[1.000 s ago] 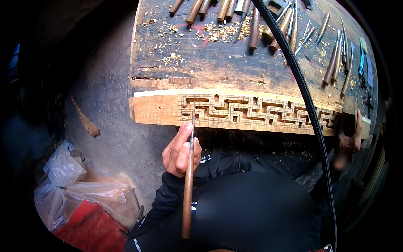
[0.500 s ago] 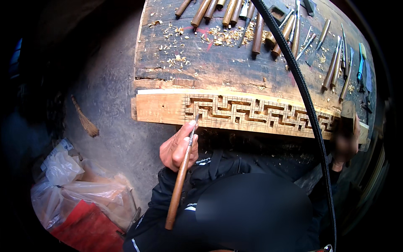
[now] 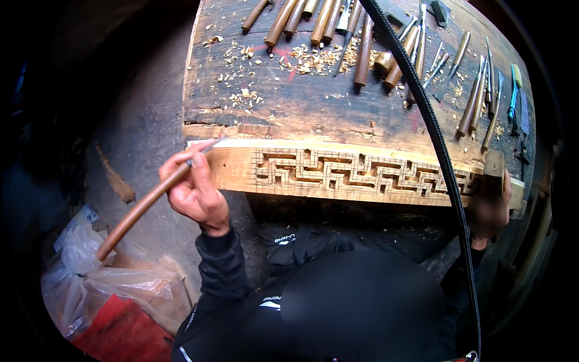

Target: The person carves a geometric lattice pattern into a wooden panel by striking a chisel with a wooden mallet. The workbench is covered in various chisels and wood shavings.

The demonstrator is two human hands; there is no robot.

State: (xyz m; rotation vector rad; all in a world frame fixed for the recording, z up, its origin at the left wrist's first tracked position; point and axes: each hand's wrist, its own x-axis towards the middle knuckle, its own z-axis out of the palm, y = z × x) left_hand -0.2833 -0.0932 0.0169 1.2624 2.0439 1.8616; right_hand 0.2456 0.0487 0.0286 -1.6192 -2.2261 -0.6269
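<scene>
My left hand (image 3: 194, 194) is shut on a long chisel (image 3: 145, 205) with a brown wooden handle. The handle slants down to the lower left, and the metal tip (image 3: 210, 145) lies at the top left corner of a pale wooden plank (image 3: 236, 172). The plank's front face carries a carved fret pattern (image 3: 362, 175) and rests on the near edge of a dark workbench (image 3: 301, 114). My right hand (image 3: 490, 208), partly blurred, is at the plank's right end, closed around a wooden mallet (image 3: 493, 164).
Several wooden-handled chisels (image 3: 325, 24) and other carving tools (image 3: 476, 102) lie in rows across the far side of the bench among wood chips (image 3: 313, 60). A black strap (image 3: 434, 139) crosses the right side. Plastic bags (image 3: 96, 271) and a red item (image 3: 120, 335) sit on the floor at lower left.
My left hand has shifted left to the plank's left corner, and the chisel handle has swung from pointing straight down to slanting lower left. My right hand stays at the right end.
</scene>
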